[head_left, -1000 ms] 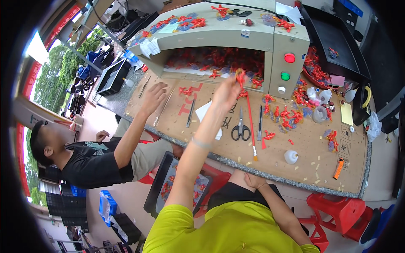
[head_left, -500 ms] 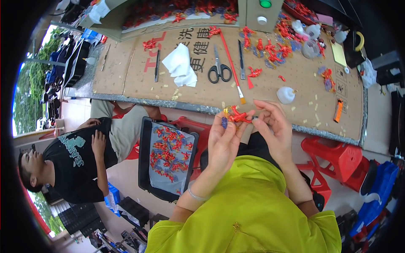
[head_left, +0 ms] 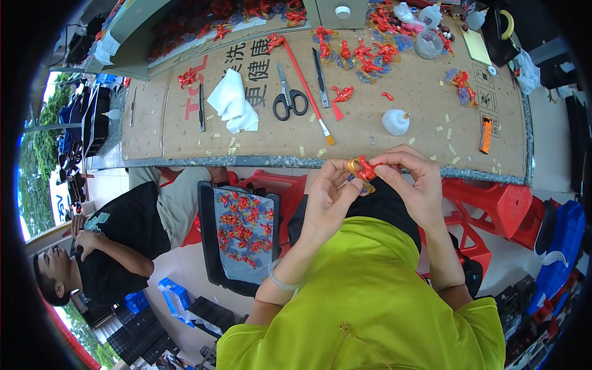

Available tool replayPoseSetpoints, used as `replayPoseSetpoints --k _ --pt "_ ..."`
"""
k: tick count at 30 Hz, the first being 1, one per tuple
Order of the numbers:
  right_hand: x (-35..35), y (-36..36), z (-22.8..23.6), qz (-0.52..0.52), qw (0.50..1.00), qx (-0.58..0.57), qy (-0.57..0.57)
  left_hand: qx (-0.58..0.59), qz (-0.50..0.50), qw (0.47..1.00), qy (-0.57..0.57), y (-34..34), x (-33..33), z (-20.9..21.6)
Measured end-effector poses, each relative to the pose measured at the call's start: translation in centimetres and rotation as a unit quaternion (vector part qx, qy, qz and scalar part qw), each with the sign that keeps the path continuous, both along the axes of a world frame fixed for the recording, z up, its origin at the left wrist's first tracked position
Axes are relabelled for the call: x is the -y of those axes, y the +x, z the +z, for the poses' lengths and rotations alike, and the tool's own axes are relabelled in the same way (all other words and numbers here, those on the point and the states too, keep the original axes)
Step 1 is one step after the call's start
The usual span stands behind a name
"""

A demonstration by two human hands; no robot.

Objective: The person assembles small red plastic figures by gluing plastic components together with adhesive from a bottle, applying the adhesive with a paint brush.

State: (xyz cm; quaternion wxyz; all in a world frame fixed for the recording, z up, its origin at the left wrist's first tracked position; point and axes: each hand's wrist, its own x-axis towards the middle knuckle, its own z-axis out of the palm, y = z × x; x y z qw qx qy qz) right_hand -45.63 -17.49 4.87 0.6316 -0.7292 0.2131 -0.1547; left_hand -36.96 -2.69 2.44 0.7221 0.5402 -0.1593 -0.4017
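Left hand point(head_left: 330, 200) and right hand point(head_left: 418, 185) close together, fingertips pinching one small red-and-yellow figurine point(head_left: 366, 169) by the tabletop's point(head_left: 265, 161) near edge; light grip, left steadying, probably safest for thin parts.

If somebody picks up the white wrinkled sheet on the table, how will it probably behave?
The white sheet would probably sag, as it lies in loose, soft folds. It looks thin, so likely light. Rolling seems unlikely, because it is spread out on the cardboard.
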Motion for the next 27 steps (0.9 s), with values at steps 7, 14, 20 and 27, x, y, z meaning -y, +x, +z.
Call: replayPoseSetpoints --k 7,14,20,27 --pt "0.2 0.6 0.0 0.014 1.0 -0.009 0.005 -0.058 -0.051 0.997 0.028 0.4 -0.1 0.4" --pt "-0.3 1.4 0.1 0.022 1.0 -0.004 0.001 -0.06 -0.017 0.998 -0.005 0.4 -0.6 -0.1" --pt "-0.6 1.6 -0.5 0.056 0.998 0.0 0.038 -0.062 0.001 0.998 -0.01 0.3 -1.0 0.3" --pt "-1.7 2.5 -0.8 0.016 0.999 0.037 0.007 -0.045 0.054 0.997 -0.035 -0.1 -1.1 -0.2"
